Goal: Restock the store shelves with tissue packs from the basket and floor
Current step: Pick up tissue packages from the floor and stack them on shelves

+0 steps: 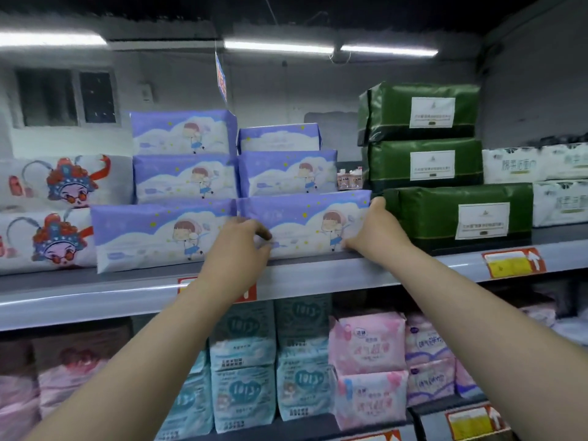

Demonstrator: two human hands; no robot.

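Note:
A purple tissue pack (305, 221) with a cartoon child lies at the bottom right of a purple stack on the top shelf (318, 275). My left hand (238, 246) grips its left lower end, fingers curled on the front. My right hand (372, 233) holds its right end, thumb up along the side, next to a dark green pack (458, 214). A matching purple pack (159, 237) lies to its left, sticking out nearer the shelf edge. More purple packs (187, 157) are stacked above and behind.
White packs with a red-haired cartoon (54, 211) fill the shelf's left. Green packs (423, 138) are stacked right, white packs (541, 186) beyond. The lower shelf holds teal packs (245, 370) and pink packs (369, 367). Orange price tags (512, 262) hang on the shelf edge.

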